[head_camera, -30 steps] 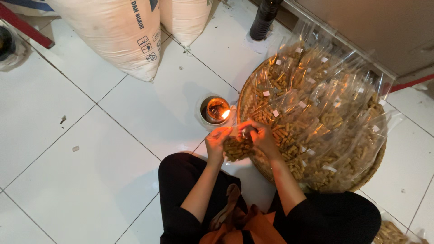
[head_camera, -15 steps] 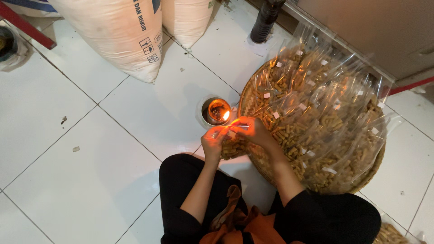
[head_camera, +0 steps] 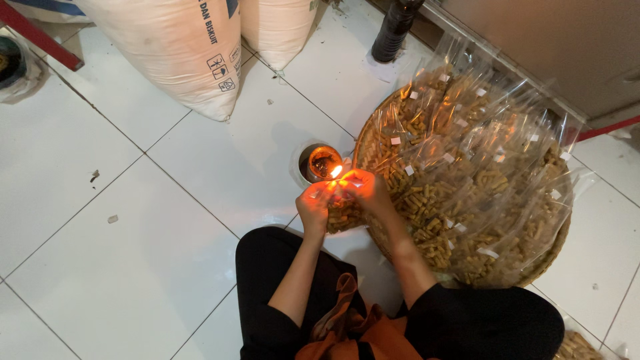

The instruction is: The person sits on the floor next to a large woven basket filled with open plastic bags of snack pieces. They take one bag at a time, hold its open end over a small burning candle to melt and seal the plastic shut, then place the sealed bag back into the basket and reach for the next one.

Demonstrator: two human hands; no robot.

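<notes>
**Both hands on a snack bag at the flame**

Your left hand (head_camera: 313,208) and right hand (head_camera: 365,190) pinch 1 small clear bag of yellow snack sticks (head_camera: 343,215) between them, its top edge held just beside the flame (head_camera: 336,171) of the small lamp tin (head_camera: 319,162). The woven tray (head_camera: 533,270) to your right is heaped with filled bags. 2 sacks stand well apart.

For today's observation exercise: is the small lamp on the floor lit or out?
Lit: a bright flame burns at the rim of the small metal lamp, beside both hands.
</notes>
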